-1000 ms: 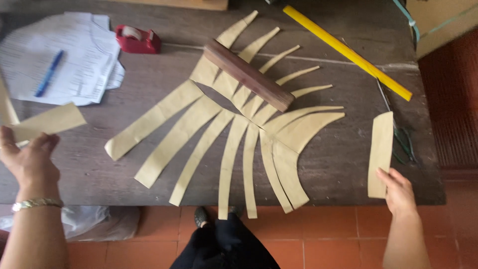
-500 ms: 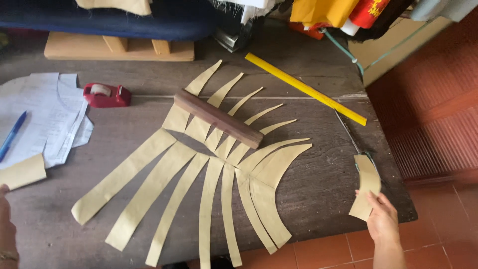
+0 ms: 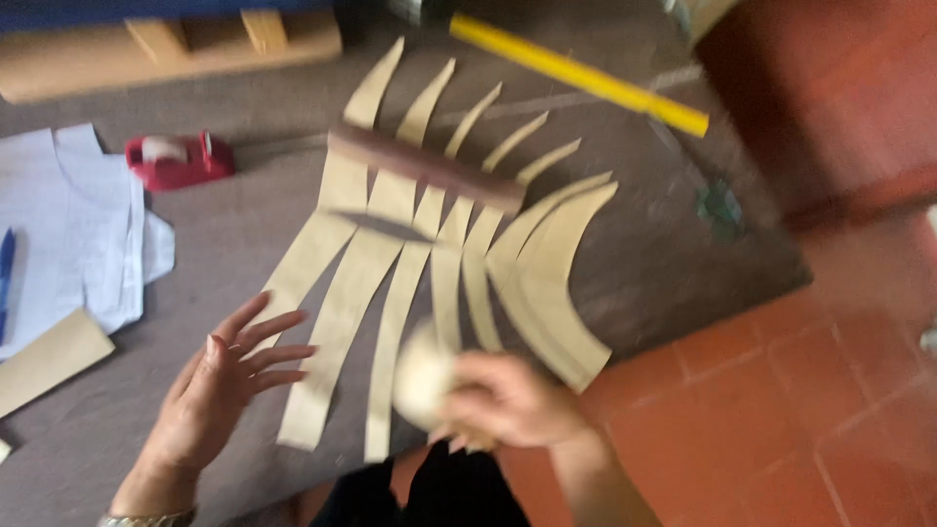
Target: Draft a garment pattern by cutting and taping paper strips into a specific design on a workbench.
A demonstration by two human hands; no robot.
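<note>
Several long tan paper strips (image 3: pixel 420 263) fan out on a dark table (image 3: pixel 224 224), pinned across by a brown wooden bar (image 3: pixel 425 168). My left hand (image 3: pixel 220 385) hovers open with spread fingers just left of the lowest strips. My right hand (image 3: pixel 503 400) is at the table's front edge, closed around a pale tan paper piece (image 3: pixel 422 376) that looks curled; the picture is blurred there.
A red tape dispenser (image 3: pixel 176 159) sits left of the bar. White papers (image 3: pixel 68 229) with a blue pen (image 3: pixel 5 273) lie at the far left, a tan paper piece (image 3: pixel 49 359) below them. A yellow ruler (image 3: pixel 576 73) lies at the back. Orange floor tiles (image 3: pixel 781 390) show right.
My right hand has carried its paper piece from the table's right edge to the front middle. My left hand has let go of its tan piece and opened over the strips.
</note>
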